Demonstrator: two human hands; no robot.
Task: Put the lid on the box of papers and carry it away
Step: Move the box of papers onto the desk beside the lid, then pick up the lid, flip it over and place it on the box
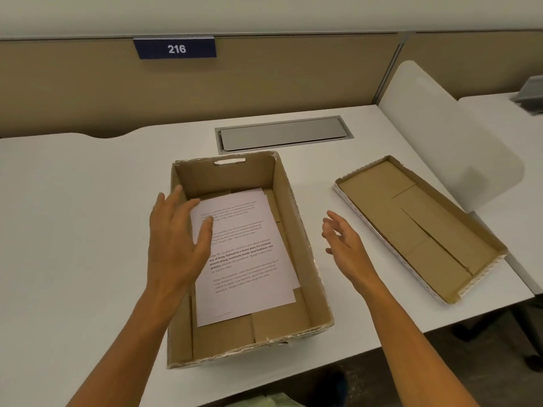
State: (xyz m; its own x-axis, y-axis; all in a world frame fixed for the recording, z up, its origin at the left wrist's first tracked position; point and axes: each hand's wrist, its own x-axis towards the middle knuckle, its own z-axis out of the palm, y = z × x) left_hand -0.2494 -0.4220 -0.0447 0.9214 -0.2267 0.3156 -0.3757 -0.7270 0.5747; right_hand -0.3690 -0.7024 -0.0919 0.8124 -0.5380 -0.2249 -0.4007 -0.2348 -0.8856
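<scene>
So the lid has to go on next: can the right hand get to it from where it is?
Probably yes. The right hand is open and empty, and the lid lies upside down just to its right on the desk, with nothing between them.

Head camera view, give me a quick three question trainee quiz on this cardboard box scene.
1. True or false: the flat brown cardboard lid is already on the open brown cardboard box.
2. Which hand is over the white printed papers: A left hand, B right hand?
3. What number is on the blue sign?

Key: 1 false, the lid lies upside down, right of the box. 2 A. 3 216.
</scene>
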